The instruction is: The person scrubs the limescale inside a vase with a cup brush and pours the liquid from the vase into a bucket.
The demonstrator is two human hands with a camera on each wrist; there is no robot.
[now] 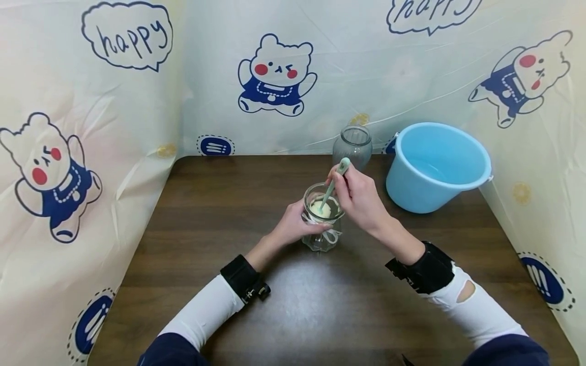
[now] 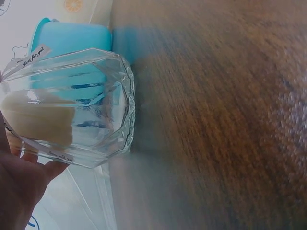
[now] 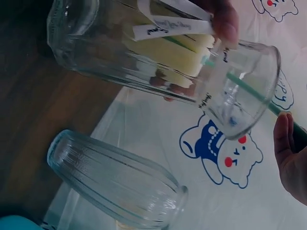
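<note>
The left hand (image 1: 295, 223) is clamped round the upper part of a clear glass jar (image 1: 320, 245), while the right hand (image 1: 359, 195) pinches a green handle (image 1: 330, 189) that slants through its mouth. Beneath them spreads the dark wooden surface (image 1: 183, 254); a light blue bucket (image 1: 412, 190) stands on it to the far right, with a ribbed glass vase (image 3: 115, 177) beside it. The jar is nearer the person than both; whether its base touches the surface I cannot tell. At the handle's lower end, a pale yellow sponge (image 2: 41, 120) sits inside the jar, short of the base. Working it well calls for a firm left grip against twisting, light strokes along the wall, and the handle kept off the glass rim. The white ribbon (image 1: 332, 235) round the neck could slip under the fingers.
</note>
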